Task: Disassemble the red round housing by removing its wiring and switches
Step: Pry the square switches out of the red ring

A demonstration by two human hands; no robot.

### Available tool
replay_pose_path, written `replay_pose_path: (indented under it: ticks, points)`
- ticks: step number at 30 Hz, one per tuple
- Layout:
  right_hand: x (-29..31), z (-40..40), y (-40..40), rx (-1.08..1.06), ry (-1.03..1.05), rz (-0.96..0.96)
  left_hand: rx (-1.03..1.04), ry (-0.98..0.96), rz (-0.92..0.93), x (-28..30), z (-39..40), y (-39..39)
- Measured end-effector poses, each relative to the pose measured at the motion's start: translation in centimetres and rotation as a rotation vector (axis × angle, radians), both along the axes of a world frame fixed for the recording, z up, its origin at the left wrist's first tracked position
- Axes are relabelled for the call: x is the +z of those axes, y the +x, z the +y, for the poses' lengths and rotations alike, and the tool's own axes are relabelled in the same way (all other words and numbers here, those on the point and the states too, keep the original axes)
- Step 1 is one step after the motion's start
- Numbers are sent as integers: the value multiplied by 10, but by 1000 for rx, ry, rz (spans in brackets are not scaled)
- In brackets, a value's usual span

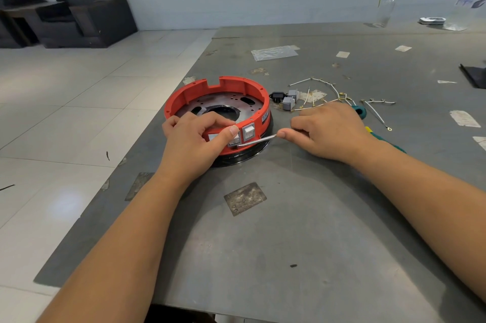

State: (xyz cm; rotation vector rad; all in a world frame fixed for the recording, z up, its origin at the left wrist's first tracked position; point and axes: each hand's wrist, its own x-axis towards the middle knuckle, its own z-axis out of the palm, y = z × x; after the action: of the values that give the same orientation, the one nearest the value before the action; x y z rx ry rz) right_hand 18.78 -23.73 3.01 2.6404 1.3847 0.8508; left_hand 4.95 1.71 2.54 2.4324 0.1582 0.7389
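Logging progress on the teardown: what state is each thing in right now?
Housing: upright on the table, wiring gone.
Right switch: seated in the wall.
Left switch: tilted partly out, under the left thumb.
Screwdriver: tip at the left switch.
Left hand: grips the housing.
Right hand: holds the screwdriver.
Wires: loose on the table.
Grey switches: removed, beside the housing.

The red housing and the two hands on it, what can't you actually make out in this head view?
- Switch under the left hand: thumb covers most of it; whether it's loose is hidden.
- Screwdriver tip: too small, lost at the switch edge.
- Its green handle: mostly behind the right hand.
- Red housing near wall: blocked by the left fingers.
- Label beside the white switch: too blurred to read.
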Motion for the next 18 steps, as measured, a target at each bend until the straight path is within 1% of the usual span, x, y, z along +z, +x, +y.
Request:
replay_pose_path:
  ticks: [3,6,12,18]
  points:
    - [7,-12,2,-74,62,-15,-1,1,13,1,-1,-1]
    - [12,-23,2,-91,84,-7,-5,6,24,1,0,0]
    - [10,-17,-8,-112,42,-32,-12,-1,20,1,0,-1]
    - [3,-15,-22,-135,47,-84,-14,4,41,1,1,0]
